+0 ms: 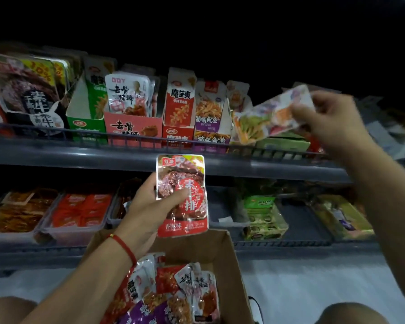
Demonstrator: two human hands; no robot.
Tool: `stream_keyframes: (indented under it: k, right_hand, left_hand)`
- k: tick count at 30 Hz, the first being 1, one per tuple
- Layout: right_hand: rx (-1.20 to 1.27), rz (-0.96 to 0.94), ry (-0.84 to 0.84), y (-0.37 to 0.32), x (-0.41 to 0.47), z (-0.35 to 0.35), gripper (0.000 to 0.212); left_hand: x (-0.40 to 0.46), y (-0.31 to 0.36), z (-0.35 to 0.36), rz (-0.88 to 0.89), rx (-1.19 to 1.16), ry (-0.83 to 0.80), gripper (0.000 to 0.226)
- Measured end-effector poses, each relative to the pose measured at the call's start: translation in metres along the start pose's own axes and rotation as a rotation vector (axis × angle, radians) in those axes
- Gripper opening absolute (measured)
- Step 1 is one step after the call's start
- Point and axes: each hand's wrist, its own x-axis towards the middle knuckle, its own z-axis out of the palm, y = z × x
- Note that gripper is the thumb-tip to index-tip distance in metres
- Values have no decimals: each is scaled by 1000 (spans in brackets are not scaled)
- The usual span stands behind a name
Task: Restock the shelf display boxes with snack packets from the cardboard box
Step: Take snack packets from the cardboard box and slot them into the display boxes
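My left hand (147,206) holds a red snack packet (185,174) upright in front of the upper shelf's edge, above the cardboard box (229,260). Several mixed packets (173,291) lie in that box, which sits between my knees. My right hand (325,115) is raised at the upper right and grips a pale, multicoloured packet (267,115), blurred by motion, over a green display box (283,142) on the upper shelf. The upper shelf carries a row of display boxes: green (87,122), pink (132,130), red (179,127) and purple (211,136).
A low black wire rail (150,142) runs along the upper shelf's front. The lower shelf holds clear bins (45,232) of orange and red snacks at left, a green-labelled pack (262,216) and a yellow-green pack (344,216) at right. My knees show at both bottom corners.
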Motion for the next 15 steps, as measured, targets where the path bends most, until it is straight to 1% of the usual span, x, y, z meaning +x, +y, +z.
stream_keyframes:
  k: [2,5,7,10,15]
  right_hand:
    - [-108,-67,91,-9,34,-6,24]
    - [-216,-36,163,-24,78,-3,26]
    - [-275,-13,159,-32,97,4,26]
    - [-331,20,114,-42,116,17,35]
    - [-479,64,48,-50,141,37,41]
  left_hand:
    - [1,3,-2,0,5,16,40]
    - [2,7,-4,-4,3,31,34]
    - [6,11,-7,-12,14,30,33]
    - [13,18,-11,-23,25,39,31]
    - [22,28,-19,-31,1,66,24]
